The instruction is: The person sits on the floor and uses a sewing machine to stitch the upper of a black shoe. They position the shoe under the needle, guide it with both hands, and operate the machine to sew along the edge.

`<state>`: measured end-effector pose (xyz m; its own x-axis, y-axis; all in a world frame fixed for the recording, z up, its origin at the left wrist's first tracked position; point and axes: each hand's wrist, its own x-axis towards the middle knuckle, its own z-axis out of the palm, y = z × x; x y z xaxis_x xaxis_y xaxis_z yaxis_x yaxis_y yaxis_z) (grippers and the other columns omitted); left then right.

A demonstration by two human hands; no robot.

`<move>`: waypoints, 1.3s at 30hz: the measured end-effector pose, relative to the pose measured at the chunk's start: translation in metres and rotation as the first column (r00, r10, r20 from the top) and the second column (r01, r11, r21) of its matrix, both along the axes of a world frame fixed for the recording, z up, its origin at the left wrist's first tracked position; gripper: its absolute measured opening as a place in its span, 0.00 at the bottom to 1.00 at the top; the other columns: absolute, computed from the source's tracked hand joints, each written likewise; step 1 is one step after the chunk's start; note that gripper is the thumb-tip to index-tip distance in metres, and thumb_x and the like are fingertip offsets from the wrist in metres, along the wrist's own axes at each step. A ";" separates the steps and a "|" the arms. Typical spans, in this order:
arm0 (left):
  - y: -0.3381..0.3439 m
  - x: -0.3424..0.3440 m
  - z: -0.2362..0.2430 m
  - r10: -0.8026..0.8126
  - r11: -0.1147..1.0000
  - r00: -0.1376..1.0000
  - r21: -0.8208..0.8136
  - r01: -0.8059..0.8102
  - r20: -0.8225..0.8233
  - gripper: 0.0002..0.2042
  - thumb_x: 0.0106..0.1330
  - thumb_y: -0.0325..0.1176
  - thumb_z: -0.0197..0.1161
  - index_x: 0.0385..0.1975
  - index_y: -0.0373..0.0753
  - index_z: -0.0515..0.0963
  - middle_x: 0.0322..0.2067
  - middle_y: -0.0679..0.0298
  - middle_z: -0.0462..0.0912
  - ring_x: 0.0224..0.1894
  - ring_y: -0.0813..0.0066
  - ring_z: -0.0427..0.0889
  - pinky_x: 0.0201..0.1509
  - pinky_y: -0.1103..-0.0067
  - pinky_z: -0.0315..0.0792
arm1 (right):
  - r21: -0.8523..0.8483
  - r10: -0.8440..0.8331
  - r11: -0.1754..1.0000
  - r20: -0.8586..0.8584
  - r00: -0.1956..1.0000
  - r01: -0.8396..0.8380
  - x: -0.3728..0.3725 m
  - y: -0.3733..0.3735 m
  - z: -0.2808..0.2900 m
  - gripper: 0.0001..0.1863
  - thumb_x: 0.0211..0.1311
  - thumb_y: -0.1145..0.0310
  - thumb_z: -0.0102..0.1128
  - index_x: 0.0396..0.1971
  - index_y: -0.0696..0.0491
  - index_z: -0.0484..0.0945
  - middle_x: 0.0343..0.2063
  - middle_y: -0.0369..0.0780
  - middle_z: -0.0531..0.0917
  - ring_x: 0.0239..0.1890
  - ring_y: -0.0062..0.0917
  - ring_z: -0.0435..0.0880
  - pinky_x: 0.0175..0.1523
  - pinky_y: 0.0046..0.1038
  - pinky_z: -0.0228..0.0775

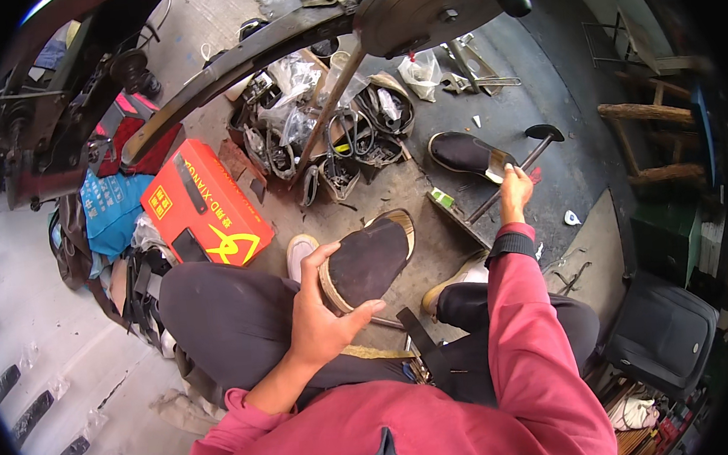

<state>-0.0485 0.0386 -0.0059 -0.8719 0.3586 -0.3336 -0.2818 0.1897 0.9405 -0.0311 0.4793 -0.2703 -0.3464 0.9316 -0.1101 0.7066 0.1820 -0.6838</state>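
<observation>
"What's the left hand (320,321) doing?"

"It's curved in a wide C, thumb and fingers spread, gripping the rounded toe of a dark shoe (365,266). That shoe sits at twelve o'clock from the person, close in above the knees, its opening toward one."

"And the right hand (513,193)?"

"Reached out to one o'clock. The fingers are drawn nearly together, pinching the heel end of a second shoe (461,152), whose toe points toward ten. Whether that one rests on the floor or hangs just above it, I can't tell."

"There's metal beside it."

"A stand (545,134) with a flat dark head, just beyond the heel toward two. Its shaft slants down past the hand toward seven."

"What else is around?"

"Bins of parts (339,178) at twelve, past the near shoe, with dark-handled scissors (348,135) lying on top. A red box (234,205) at eleven, a blue bag (111,213) behind it at ten, and a black seat (663,332) near three."
</observation>
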 end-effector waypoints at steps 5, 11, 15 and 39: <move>0.004 0.001 -0.010 0.000 1.000 0.998 -0.021 0.001 0.069 0.40 0.52 0.31 0.79 0.65 0.37 0.63 0.53 0.53 0.79 0.55 0.67 0.80 0.62 0.72 0.73 | -0.405 0.042 0.907 -0.191 0.981 -0.117 -0.018 -0.014 -0.010 0.23 0.61 0.63 0.71 0.50 0.65 0.84 0.44 0.44 0.89 0.47 0.28 0.86 0.56 0.29 0.73; 0.021 0.003 -0.048 0.029 0.995 0.998 -0.095 -0.023 0.059 0.39 0.54 0.32 0.77 0.65 0.38 0.62 0.54 0.54 0.78 0.57 0.67 0.78 0.63 0.72 0.71 | -0.382 0.142 0.917 0.039 0.989 -0.116 -0.029 -0.021 -0.020 0.21 0.60 0.63 0.70 0.47 0.63 0.86 0.42 0.46 0.90 0.47 0.29 0.87 0.57 0.29 0.73; 0.037 0.001 -0.089 0.151 0.988 0.977 -0.003 -0.152 0.153 0.39 0.54 0.30 0.75 0.66 0.39 0.62 0.56 0.54 0.77 0.58 0.65 0.77 0.64 0.71 0.70 | -0.136 0.261 0.955 -0.046 0.964 -0.265 -0.031 -0.020 -0.008 0.17 0.61 0.62 0.65 0.33 0.65 0.86 0.23 0.41 0.86 0.29 0.24 0.81 0.42 0.31 0.73; -0.076 -0.056 0.029 0.288 0.821 0.928 0.439 -0.366 0.235 0.37 0.71 0.67 0.53 0.70 0.47 0.66 0.35 0.72 0.76 0.25 0.86 0.70 0.21 0.82 0.75 | -0.334 0.493 0.410 -0.702 0.514 -0.849 -0.059 -0.280 0.310 0.07 0.70 0.70 0.62 0.31 0.55 0.81 0.25 0.24 0.75 0.27 0.07 0.67 0.32 0.16 0.57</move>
<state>-0.1045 -0.0377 0.0230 -0.9184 0.2077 -0.3368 -0.3935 -0.3895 0.8327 -0.0903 0.1996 0.0394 -0.9824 0.1272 -0.1370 0.1245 -0.1019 -0.9870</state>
